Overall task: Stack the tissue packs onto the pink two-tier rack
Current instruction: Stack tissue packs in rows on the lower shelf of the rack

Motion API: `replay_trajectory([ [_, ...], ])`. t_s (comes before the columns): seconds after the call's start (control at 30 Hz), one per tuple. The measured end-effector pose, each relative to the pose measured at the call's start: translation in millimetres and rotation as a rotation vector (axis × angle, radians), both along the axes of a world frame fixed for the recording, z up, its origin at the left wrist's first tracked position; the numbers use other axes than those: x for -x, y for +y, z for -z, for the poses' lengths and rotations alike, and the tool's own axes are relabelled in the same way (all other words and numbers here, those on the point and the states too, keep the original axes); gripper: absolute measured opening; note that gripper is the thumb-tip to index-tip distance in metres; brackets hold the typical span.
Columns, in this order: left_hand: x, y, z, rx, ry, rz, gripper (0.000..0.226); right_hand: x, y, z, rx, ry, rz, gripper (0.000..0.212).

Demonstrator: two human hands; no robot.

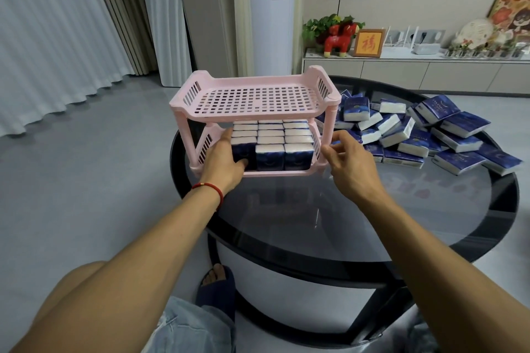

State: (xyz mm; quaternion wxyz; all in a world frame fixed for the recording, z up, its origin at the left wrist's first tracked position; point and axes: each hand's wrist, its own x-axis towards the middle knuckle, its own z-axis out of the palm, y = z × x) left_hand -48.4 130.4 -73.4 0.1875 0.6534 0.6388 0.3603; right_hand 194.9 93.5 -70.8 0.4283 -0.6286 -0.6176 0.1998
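Observation:
The pink two-tier rack [255,82] stands on the far left part of a round dark glass table [372,209]. Its lower tier holds several upright blue-and-white tissue packs [282,156] in three rows; the top tier is bare. My left hand [222,157] reaches into the lower tier and grips the front-left tissue pack [242,152], thumb under its front. My right hand [348,163] hovers by the rack's right front leg, fingers apart and holding nothing. A loose heap of tissue packs [430,132] lies on the table to the right of the rack.
A low white cabinet [401,71] with a red toy horse, a framed picture and small items runs along the back wall. Curtains hang at the left. My knee and a slippered foot [216,286] are below the table's near edge.

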Motion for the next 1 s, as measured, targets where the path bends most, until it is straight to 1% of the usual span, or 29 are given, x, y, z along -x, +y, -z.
replay_trajectory([
  [0.1, 0.7, 5.1, -2.9, -0.009, 0.044, -0.004, 0.066, -1.0, 0.5, 0.7, -0.030, -0.062, -0.004, 0.004],
  [0.2, 1.9, 8.9, -1.1, -0.009, 0.036, -0.007, 0.070, -4.7, 0.7, 1.5, -0.020, -0.003, -0.028, 0.002],
  [0.27, 2.3, 9.1, 0.0, -0.004, 0.028, -0.012, 0.071, -9.8, -0.3, 0.7, -0.018, 0.037, 0.010, 0.011],
  [0.3, 2.6, 8.9, 0.3, -0.006, 0.020, -0.009, 0.070, -14.0, 0.2, 1.5, -0.030, 0.029, 0.068, 0.016],
  [0.33, 2.8, 8.5, 0.4, -0.006, 0.005, -0.006, 0.069, -19.2, 2.5, 3.3, -0.043, -0.029, 0.143, 0.025],
  [0.4, 3.0, 7.6, 0.9, -0.001, -0.033, -0.002, 0.066, -28.1, 8.3, 9.4, -0.015, -0.271, 0.242, 0.046],
  [0.47, 3.2, 6.4, 1.2, 0.007, -0.065, 0.000, 0.065, -31.3, 12.0, 15.4, 0.049, -0.489, 0.221, 0.061],
  [0.5, 3.2, 5.5, 1.2, 0.010, -0.072, 0.000, 0.066, -31.6, 13.5, 18.5, 0.070, -0.556, 0.197, 0.063],
  [0.53, 3.3, 4.7, 0.9, 0.017, -0.074, -0.004, 0.066, -31.7, 15.0, 21.5, 0.072, -0.605, 0.184, 0.062],
  [0.6, 2.4, 2.7, -0.2, 0.027, -0.067, -0.010, 0.070, -33.5, 17.7, 27.1, 0.014, -0.662, 0.201, 0.057],
  [0.73, 0.5, -1.2, -3.3, 0.042, -0.033, -0.025, 0.078, -36.8, 18.5, 29.0, -0.133, -0.725, 0.269, 0.036],
  [0.8, 0.9, -1.6, -3.5, 0.053, -0.021, -0.032, 0.081, -37.0, 16.5, 24.9, -0.156, -0.673, 0.287, 0.027],
  [0.83, 1.7, -1.1, -3.2, 0.061, -0.016, -0.035, 0.082, -36.8, 13.9, 21.2, -0.162, -0.586, 0.300, 0.021],
  [0.87, 2.7, -0.9, -3.0, 0.068, -0.014, -0.039, 0.082, -37.1, 11.0, 17.1, -0.159, -0.458, 0.300, 0.017],
  [0.93, 4.0, -1.3, -2.8, 0.072, -0.006, -0.048, 0.081, -40.0, 2.9, 8.2, -0.130, -0.191, 0.277, 0.026],
  [1.0, 4.9, -3.6, -2.9, 0.070, 0.015, -0.061, 0.080, -43.9, -8.3, -2.6, -0.042, 0.000, 0.253, 0.037],
])
